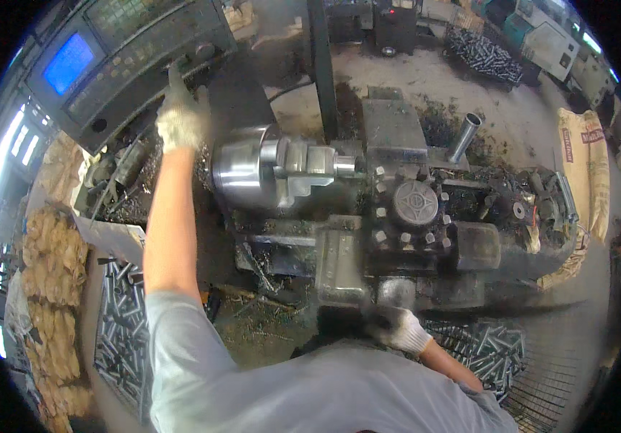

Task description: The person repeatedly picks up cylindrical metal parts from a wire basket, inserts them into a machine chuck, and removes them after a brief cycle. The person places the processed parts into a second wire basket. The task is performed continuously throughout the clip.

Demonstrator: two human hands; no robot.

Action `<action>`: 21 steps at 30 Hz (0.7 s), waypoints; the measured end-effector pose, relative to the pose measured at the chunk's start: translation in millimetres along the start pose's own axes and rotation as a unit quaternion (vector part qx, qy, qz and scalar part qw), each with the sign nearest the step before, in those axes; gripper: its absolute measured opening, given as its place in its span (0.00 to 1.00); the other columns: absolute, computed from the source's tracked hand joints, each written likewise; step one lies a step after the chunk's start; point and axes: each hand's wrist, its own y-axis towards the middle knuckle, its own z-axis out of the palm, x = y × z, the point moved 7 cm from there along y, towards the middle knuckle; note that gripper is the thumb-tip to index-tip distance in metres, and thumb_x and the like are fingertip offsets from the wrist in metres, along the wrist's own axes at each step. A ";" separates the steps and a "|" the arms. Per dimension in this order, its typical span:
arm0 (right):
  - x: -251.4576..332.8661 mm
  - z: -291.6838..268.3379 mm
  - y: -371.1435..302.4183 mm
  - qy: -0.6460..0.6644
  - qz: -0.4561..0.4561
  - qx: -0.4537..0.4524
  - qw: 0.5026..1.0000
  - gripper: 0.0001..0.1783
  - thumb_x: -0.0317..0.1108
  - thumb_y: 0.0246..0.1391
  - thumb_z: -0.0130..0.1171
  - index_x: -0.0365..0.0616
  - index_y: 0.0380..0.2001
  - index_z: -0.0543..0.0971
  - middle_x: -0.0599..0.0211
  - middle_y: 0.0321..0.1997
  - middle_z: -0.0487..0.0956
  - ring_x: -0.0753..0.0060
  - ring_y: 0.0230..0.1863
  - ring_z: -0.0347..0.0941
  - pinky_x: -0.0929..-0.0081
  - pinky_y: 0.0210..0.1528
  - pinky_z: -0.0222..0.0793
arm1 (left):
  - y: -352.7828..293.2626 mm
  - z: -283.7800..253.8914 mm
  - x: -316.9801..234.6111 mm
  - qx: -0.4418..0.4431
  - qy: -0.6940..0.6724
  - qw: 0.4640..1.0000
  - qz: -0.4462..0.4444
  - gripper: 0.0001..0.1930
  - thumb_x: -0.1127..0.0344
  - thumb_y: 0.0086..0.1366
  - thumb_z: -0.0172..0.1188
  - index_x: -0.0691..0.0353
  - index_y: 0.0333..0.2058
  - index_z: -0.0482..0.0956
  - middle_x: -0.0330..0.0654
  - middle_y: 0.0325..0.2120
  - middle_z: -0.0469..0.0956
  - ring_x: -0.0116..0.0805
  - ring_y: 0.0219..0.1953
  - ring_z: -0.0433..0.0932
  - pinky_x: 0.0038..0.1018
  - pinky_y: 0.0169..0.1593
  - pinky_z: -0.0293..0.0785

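Note:
My left hand [182, 123], in a pale knit glove, reaches up to the lower edge of a machine control panel [126, 68]. One finger stretches toward the controls there; the other fingers are blurred. My right hand [403, 330], gloved too, is low beside the lathe carriage, next to a rounded grey part [397, 292]. Its darkened fingers merge with the dark machine, so their grip is hidden. Between my hands, a shiny lathe chuck [245, 167] carries stepped jaws around a short metal piece [346, 166]. Right of it stands a bolted tool turret [416, 202].
A lit blue screen [68, 63] is on the panel. An upright metal tube [466, 137] stands behind the turret. Metal pins fill a bin [119, 325] at left and a wire basket [541, 386] at right. A tan sack [585, 173] lies far right. Chips litter the machine bed.

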 end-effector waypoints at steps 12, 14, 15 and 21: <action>73.8 107.8 41.2 -0.139 -0.452 0.126 0.872 0.15 0.37 0.54 0.73 0.43 0.43 0.86 0.58 0.48 0.87 0.56 0.48 0.86 0.64 0.53 0.81 | -852.0 -14.8 240.4 0.524 0.050 0.729 -0.438 0.26 0.45 0.72 0.53 0.50 0.60 0.82 0.46 0.61 0.80 0.48 0.62 0.79 0.45 0.63 0.75; 70.2 162.4 47.6 -0.059 -0.296 0.240 0.922 0.16 0.36 0.54 0.72 0.41 0.44 0.85 0.55 0.47 0.87 0.58 0.47 0.86 0.66 0.51 0.81 | -1020.7 -131.4 272.7 0.475 0.119 0.579 -0.652 0.19 0.51 0.70 0.55 0.42 0.53 0.88 0.44 0.58 0.83 0.43 0.62 0.81 0.44 0.60 0.79; 75.7 195.8 42.7 -0.065 -0.269 0.285 0.918 0.17 0.36 0.53 0.71 0.41 0.45 0.85 0.55 0.46 0.88 0.59 0.46 0.86 0.67 0.50 0.81 | -1082.4 -197.3 278.3 0.353 0.138 0.552 -0.743 0.19 0.51 0.70 0.55 0.47 0.52 0.88 0.48 0.58 0.82 0.45 0.62 0.80 0.44 0.61 0.78; 165.7 418.3 -77.2 -0.164 -0.443 0.429 0.770 0.21 0.40 0.54 0.71 0.40 0.49 0.85 0.49 0.44 0.87 0.50 0.46 0.86 0.62 0.50 0.80 | -1299.9 -432.7 127.3 -0.008 0.141 0.382 -0.913 0.25 0.52 0.72 0.50 0.62 0.56 0.83 0.56 0.60 0.78 0.55 0.63 0.77 0.46 0.64 0.74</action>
